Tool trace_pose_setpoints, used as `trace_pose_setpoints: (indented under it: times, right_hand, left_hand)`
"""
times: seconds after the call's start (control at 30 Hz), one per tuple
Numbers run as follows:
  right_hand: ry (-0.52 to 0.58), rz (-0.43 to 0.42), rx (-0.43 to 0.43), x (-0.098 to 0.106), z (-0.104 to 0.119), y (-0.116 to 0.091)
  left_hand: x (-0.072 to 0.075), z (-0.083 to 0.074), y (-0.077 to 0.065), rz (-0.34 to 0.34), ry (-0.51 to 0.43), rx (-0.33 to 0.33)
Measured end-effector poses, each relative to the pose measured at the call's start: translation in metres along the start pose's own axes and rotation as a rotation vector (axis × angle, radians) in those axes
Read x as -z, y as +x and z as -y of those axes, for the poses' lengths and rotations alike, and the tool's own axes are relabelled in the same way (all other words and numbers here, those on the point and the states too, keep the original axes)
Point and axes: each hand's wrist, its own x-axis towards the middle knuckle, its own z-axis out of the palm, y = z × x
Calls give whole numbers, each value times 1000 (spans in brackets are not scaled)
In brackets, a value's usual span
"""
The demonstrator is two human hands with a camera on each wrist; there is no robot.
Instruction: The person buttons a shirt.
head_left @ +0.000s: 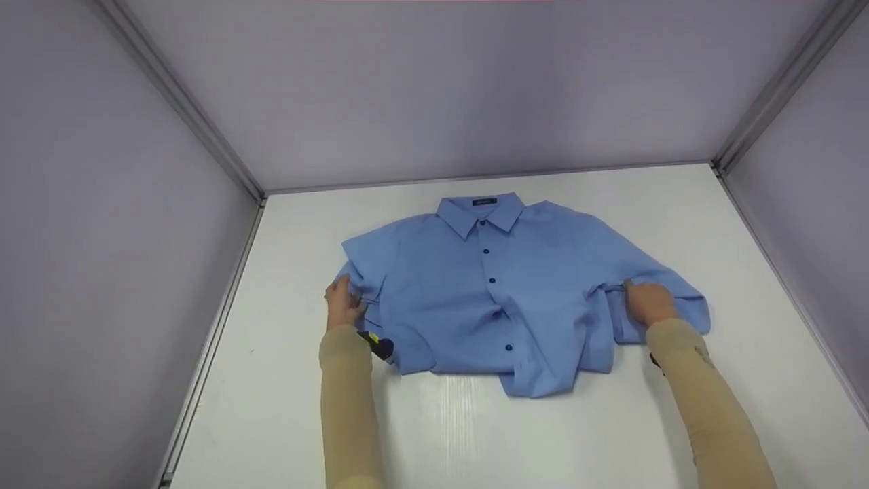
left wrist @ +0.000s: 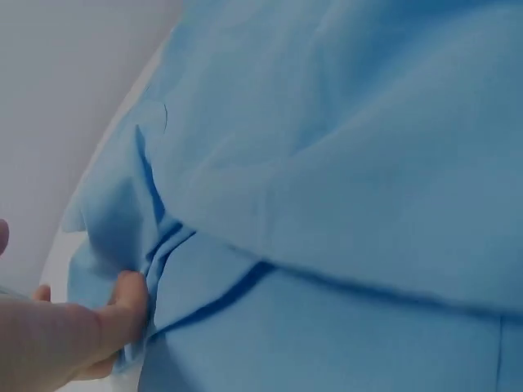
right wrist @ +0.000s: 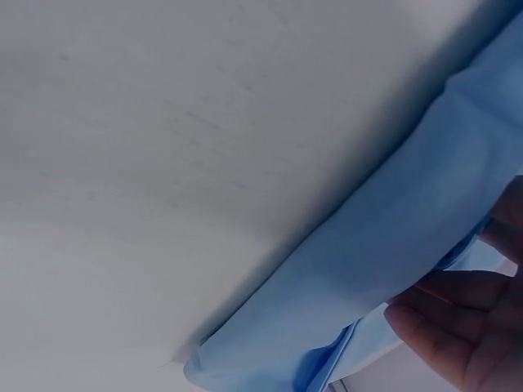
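A blue short-sleeved button-up shirt lies front up on the white table, its collar at the far side and its lower part folded and rumpled. Beside the left sleeve, my left hand pinches the shirt's bunched side; in the left wrist view the thumb presses into the gathered cloth. My right hand holds the cloth at the right sleeve, where a crease runs towards the body. From the right wrist view, its fingers curl at the edge of the blue fabric; the fingertips are partly hidden.
The white table is bounded by grey panels at the back and both sides, with metal rails at the corners. A dark strap piece with yellow sits at my left wrist, close to the shirt.
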Motion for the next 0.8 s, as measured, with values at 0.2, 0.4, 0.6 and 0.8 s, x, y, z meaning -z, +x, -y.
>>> trace_pose_setpoints:
  times: [0.2, 0.4, 0.6, 0.8]
  right_hand:
    - [-35, -77, 15, -1, 2, -1]
    - [-46, -73, 4, -3, 2, -3]
    - [-29, -94, 9, -4, 4, -3]
    - [-17, -113, -3, -7, 2, -6]
  left_hand:
    - [-24, -19, -54, -64, 236, 4]
    - [-33, -31, -66, 93, -142, 89]
    - [-32, -35, -52, 118, -305, -275]
    - [-19, -20, -31, -167, -165, -385]
